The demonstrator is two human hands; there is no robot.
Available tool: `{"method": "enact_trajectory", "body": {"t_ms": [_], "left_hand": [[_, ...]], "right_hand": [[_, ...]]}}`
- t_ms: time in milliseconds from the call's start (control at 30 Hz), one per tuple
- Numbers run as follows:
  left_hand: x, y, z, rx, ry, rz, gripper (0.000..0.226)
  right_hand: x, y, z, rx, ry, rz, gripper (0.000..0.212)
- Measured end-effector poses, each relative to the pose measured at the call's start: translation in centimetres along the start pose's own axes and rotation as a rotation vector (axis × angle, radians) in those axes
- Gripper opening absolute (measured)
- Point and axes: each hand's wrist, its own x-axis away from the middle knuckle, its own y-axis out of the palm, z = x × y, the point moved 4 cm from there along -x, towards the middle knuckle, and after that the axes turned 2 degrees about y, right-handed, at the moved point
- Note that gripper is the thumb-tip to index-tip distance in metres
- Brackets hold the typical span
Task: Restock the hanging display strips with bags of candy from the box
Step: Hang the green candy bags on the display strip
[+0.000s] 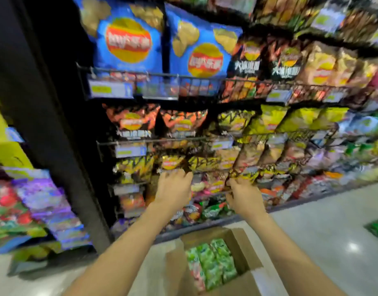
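Down by the shelf's lower rows, left hand [174,186] and right hand [243,192] both pinch a dark-and-yellow bag [241,174]. Box [243,248] on the floor looks full of green bags [213,263], so restocking's barely started I'd guess.

Shop aisle: wire shelves [183,79] w/ chip bags [128,39], price tags [110,89].

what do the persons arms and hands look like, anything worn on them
Both arms are bare from the bottom edge of the view up to the hands; no sleeve shows. The left hand and right hand wear no gloves, and no watch, bracelet or ring can be made out at either wrist, though the picture is blurred, so small items could be missed.
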Motion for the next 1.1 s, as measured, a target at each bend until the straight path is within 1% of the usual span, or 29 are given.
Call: {"method": "enact_trajectory", "body": {"t_ms": [133,233,300,367,467,533,567,667,833,933,1000,1100], "left_hand": [[0.3,5.8,4.1,0.015,-0.043,-0.181,0.039],[0.8,9.9,6.5,0.04,-0.084,-0.308,0.037],[1.2,12.3,7.8,0.06,-0.113,-0.391,0.04],[1.6,14.8,9.0,0.063,-0.129,-0.467,0.042],[1.8,18.6,10.4,0.077,-0.16,-0.61,0.046],[1.6,21.2,10.8,0.079,-0.18,-0.675,0.05],[1.4,22.3,11.0,0.082,-0.19,-0.7,0.051],[0.8,25.4,11.4,0.104,-0.2,-0.739,0.048],[0.5,31.0,12.4,0.211,-0.28,-0.803,0.048],[0.9,34.5,13.4,0.332,-0.381,-0.82,0.047],[1.4,37.2,14.1,0.4,-0.458,-0.806,0.047],[2.2,42.4,15.2,0.482,-0.574,-0.769,0.049]], "right_hand": [[1.4,5.0,4.5,-0.007,-0.007,-0.161,0.034],[2.5,9.1,7.0,-0.041,0.011,-0.32,0.037],[3.2,11.8,8.3,-0.125,0.011,-0.327,0.034],[3.7,14.5,9.5,-0.176,0.008,-0.341,0.035],[3.9,18.0,11.0,-0.115,0.084,-0.548,0.043],[3.6,20.2,11.6,-0.11,0.104,-0.625,0.048],[3.3,21.1,11.8,-0.114,0.115,-0.635,0.046],[2.7,24.0,12.2,-0.123,0.139,-0.704,0.039],[2.4,29.7,13.1,-0.169,0.169,-0.721,0.033],[2.9,33.0,13.7,-0.227,0.239,-0.767,0.034],[3.2,35.7,14.0,-0.19,0.197,-0.822,0.033],[3.4,40.4,14.8,-0.176,0.194,-0.872,0.031]]}}
